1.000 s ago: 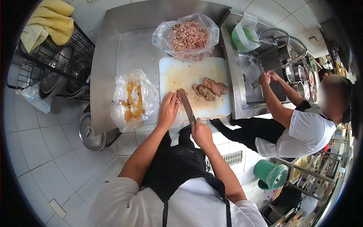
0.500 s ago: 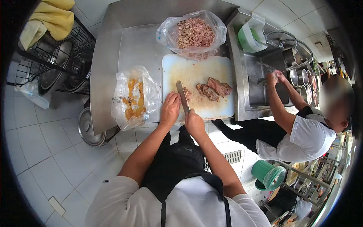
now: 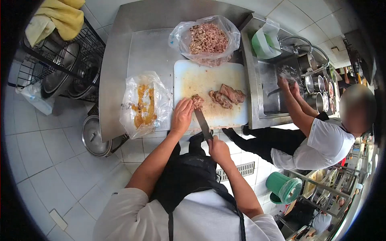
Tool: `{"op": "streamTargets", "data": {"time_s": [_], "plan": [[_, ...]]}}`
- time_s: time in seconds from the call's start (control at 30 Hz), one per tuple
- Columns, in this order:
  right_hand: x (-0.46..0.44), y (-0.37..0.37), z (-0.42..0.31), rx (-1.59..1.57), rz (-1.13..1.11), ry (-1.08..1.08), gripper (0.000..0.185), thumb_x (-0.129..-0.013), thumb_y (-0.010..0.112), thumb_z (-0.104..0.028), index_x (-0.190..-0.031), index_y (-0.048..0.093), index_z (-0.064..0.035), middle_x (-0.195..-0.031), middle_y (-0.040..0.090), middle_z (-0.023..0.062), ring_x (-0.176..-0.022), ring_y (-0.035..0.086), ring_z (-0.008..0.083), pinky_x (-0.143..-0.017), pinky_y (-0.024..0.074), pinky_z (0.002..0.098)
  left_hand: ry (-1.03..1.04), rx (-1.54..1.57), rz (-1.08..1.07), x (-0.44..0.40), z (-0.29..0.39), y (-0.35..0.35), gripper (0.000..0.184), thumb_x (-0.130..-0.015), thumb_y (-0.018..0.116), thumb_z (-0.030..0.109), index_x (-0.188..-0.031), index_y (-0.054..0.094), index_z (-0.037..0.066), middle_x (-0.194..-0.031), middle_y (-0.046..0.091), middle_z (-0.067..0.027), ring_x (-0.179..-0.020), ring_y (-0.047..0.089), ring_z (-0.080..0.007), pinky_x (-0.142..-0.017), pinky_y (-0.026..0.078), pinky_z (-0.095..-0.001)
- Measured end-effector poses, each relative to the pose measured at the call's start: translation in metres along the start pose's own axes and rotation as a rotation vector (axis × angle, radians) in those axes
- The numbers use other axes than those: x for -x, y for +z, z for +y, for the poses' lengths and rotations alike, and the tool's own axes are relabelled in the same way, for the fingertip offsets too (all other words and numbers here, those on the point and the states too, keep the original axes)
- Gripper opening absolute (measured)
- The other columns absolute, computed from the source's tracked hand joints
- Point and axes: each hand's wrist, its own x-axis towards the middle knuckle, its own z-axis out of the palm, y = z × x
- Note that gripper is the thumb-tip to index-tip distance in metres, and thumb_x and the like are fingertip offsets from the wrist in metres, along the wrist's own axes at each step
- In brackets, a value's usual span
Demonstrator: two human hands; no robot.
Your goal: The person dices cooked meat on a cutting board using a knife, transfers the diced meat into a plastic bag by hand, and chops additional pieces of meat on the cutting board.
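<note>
My right hand (image 3: 220,150) is closed around the handle of a knife (image 3: 204,125), whose blade points up and left across the near edge of the white cutting board (image 3: 189,78). At the blade's tip lies a small heap of chopped meat (image 3: 197,101). My left hand (image 3: 182,115) rests at the board's left side with its fingers together against that heap. Larger pieces of cooked meat (image 3: 231,94) lie on the right part of the board. Beyond it stands an open plastic bag of diced meat (image 3: 208,39).
A plastic bag with yellow-orange pieces (image 3: 144,106) lies left of the board. To the right, a co-worker (image 3: 325,142) holds both hands over a sink (image 3: 271,102) beside a green container (image 3: 263,44). A wire rack (image 3: 86,48) with pots stands left; a green bin (image 3: 281,186) is behind.
The knife has swung away from my left fingers, its blade now lower and further right, uncovering the chopped meat. My right hand has moved right and nearer my body. The co-worker's hands have shifted.
</note>
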Motion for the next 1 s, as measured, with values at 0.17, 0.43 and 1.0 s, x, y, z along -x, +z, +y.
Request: {"op": "streamTargets", "data": {"time_s": [0.17, 0.43, 1.0], "plan": [[-0.017, -0.01, -0.02, -0.009, 0.097, 0.005, 0.023, -0.103, 0.06, -0.019, -0.094, 0.054, 0.0011, -0.067, 0.067, 0.0262, -0.063, 0.069, 0.0463, -0.058, 0.0552, 0.0557, -0.061, -0.011, 0.02, 0.004, -0.002, -0.007, 0.033, -0.094, 0.07, 0.008, -0.125, 0.069, -0.002, -0.124, 0.069, -0.0165, -0.119, 0.063, -0.0368, -0.105, 0.05, -0.0463], [-0.049, 0.011, -0.02, 0.013, 0.098, -0.07, 0.02, -0.101, 0.06, -0.015, -0.093, 0.054, 0.0018, -0.067, 0.068, 0.0262, -0.063, 0.07, 0.0453, -0.058, 0.057, 0.0537, -0.074, -0.005, 0.012, 0.002, -0.009, 0.001, 0.028, -0.088, 0.074, 0.006, -0.115, 0.073, 0.001, -0.116, 0.07, -0.012, -0.106, 0.064, -0.0329, -0.095, 0.052, -0.0435], [-0.119, 0.033, -0.034, -0.085, 0.158, -0.073, 0.025, -0.101, 0.06, -0.019, -0.101, 0.057, 0.0052, -0.075, 0.069, 0.0305, -0.069, 0.071, 0.0477, -0.063, 0.0576, 0.056, 0.034, 0.015, -0.037, 0.004, -0.013, -0.008, 0.03, -0.085, 0.077, 0.005, -0.114, 0.073, -0.002, -0.119, 0.069, -0.0135, -0.108, 0.065, -0.0331, -0.095, 0.055, -0.0426]]}}
